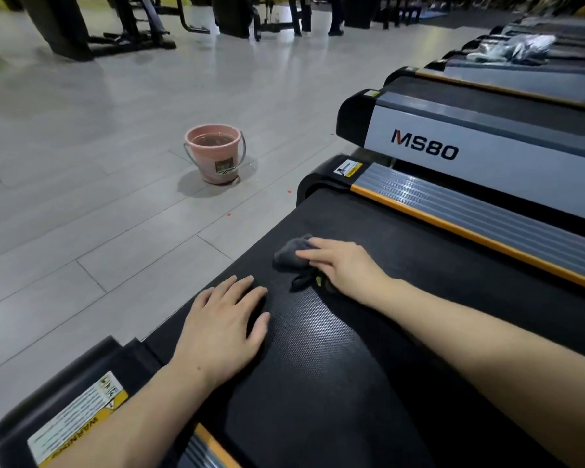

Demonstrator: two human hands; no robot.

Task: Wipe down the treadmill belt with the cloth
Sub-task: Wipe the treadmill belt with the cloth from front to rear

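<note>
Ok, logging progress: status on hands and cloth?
Left hand flat on belt. Right hand pressing grey cloth on belt. Nothing in the way.

Two hands [223,329], one cloth [289,255], one bucket [215,153], several treadmills [487,157]

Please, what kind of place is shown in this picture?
Most likely a gym. A row of treadmills stands side by side, one marked MS80, and dark exercise machines stand across the grey floor. A pink bucket suggests cleaning time.
</note>
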